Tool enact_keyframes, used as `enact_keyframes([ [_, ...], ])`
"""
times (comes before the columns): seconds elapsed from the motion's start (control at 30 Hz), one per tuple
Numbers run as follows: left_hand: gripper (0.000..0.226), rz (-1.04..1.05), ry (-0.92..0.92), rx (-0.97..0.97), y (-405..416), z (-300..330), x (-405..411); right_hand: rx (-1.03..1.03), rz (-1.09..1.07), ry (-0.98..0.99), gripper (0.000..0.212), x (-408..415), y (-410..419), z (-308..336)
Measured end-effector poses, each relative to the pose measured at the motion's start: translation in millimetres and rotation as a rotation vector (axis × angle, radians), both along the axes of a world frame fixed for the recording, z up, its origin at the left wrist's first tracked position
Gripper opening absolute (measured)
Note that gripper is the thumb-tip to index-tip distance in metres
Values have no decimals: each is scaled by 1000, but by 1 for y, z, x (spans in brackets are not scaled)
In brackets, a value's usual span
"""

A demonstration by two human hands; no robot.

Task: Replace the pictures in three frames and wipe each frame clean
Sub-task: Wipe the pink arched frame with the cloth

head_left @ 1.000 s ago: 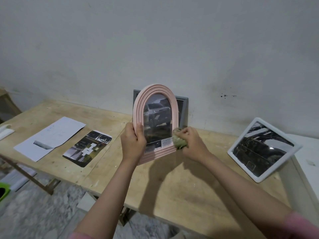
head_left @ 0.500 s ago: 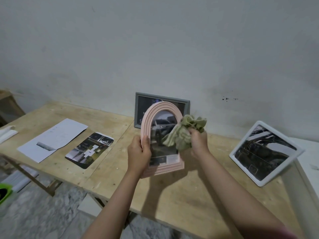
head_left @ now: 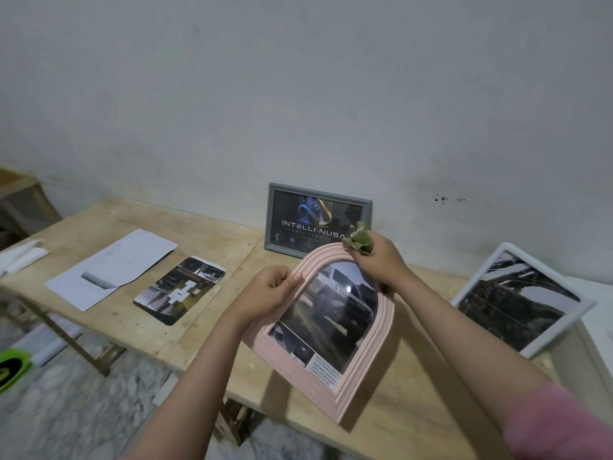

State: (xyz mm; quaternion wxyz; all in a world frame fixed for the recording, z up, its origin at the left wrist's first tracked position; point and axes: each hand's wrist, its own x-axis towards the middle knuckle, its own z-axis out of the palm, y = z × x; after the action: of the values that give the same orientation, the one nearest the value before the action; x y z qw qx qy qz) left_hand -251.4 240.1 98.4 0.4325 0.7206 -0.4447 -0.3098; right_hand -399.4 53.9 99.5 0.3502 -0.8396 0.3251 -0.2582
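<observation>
A pale, rough plywood table [head_left: 381,426] carries a white square frame [head_left: 524,302] propped at the right, a grey rectangular frame [head_left: 318,220] leaning on the wall, a white paper sheet [head_left: 112,267] and a loose glossy print [head_left: 180,290]. Above the table's middle, the ridged pink arched frame [head_left: 331,330] is held tilted, its long axis running from the arch at upper left to the flat base at lower right, its car picture facing up. The left hand [head_left: 268,293] curls its fingers around the frame's left edge, thumb on the front; the right hand [head_left: 381,260] grips the arch top, fingers bunched on a crumpled green cloth [head_left: 359,241].
</observation>
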Motion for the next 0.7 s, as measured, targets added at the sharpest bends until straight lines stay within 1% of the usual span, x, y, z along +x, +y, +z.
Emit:
enact_keyframes([
  [0.07, 32, -56, 189, 21, 5, 8, 11, 117, 8, -80, 6, -3, -3, -1],
  [0.1, 36, -64, 338, -1, 9, 7, 19, 174, -35, -127, 6, -5, -7, -5],
  [0.17, 44, -19, 783, -106, 20, -1, 29, 285, -168, -227, 21, -9, -16, -14],
  [0.2, 49, -6, 949, -163, 24, -7, 30, 338, -234, -260, 28, -12, -20, -19],
  [0.23, 54, -23, 966, -186, 25, -17, 29, 393, -291, -279, 33, -14, -23, -25],
  [0.27, 54, -12, 923, -168, 24, -23, 22, 444, -342, -277, 37, -14, -25, -31],
  [0.3, 45, 20, 830, -159, 20, -33, 16, 481, -376, -271, 39, -14, -24, -36],
  [0.37, 20, 157, 691, -197, 11, -41, 3, 501, -445, -246, 37, -10, -18, -47],
  [0.43, 18, 214, 624, -236, 4, -44, -3, 412, -566, -228, 35, -6, -11, -55],
  [0.5, 17, 218, 593, -233, -1, -46, -7, 199, -625, -215, 28, -2, 0, -54],
  [0.53, 16, 216, 581, -221, -3, -48, -8, 87, -577, -256, 25, 2, 8, -50],
  [0.57, 16, 215, 553, -198, -6, -49, -11, 1, -460, -328, 31, 6, 20, -43],
  [0.63, 14, 177, 511, -159, -13, -50, -20, -70, -133, -439, 54, 19, 50, -24],
  [0.67, 14, 144, 492, -145, -16, -51, -25, -91, 23, -417, 62, 26, 59, -19],
  [0.7, 15, 121, 468, -132, -18, -52, -28, -140, 150, -328, 65, 34, 64, -17],
])
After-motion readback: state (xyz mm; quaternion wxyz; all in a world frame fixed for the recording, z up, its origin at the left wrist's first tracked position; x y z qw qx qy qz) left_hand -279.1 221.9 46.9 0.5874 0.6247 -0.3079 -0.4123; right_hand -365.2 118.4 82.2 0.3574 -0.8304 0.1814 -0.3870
